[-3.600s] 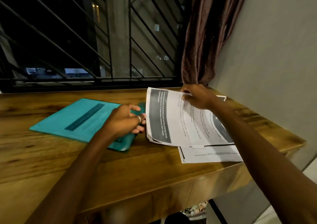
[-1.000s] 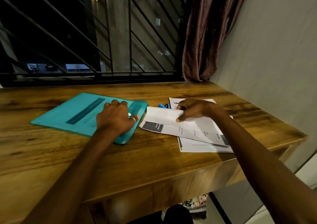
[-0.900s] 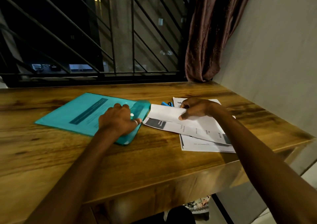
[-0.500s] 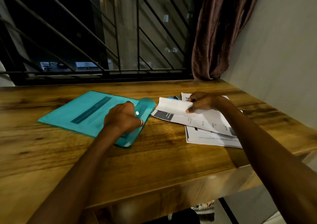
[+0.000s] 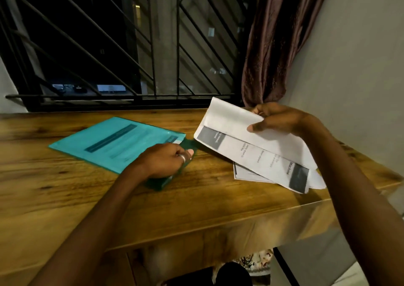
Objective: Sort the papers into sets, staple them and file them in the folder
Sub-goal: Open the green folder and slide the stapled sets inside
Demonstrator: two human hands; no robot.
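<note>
A teal plastic folder [image 5: 113, 142] lies flat on the wooden desk [image 5: 209, 200], its opening toward the right. My left hand [image 5: 166, 161] grips the folder's open flap at that right edge, fingers curled round it. My right hand [image 5: 277, 119] pinches a set of printed white papers [image 5: 247, 148] by the far edge and holds it tilted above the desk, just right of the folder. Another white sheet [image 5: 247, 174] lies flat on the desk under the lifted set.
A barred window [image 5: 131, 45] runs along the desk's far side. A brown curtain [image 5: 275, 40] hangs at the back right beside a grey wall [image 5: 349, 67]. The desk's right end and front edge fall away close to the papers.
My right hand has lifted the paper set off the desk and tilted it up. My left hand has shifted from pressing on the folder to gripping its flap, which is now pulled open.
</note>
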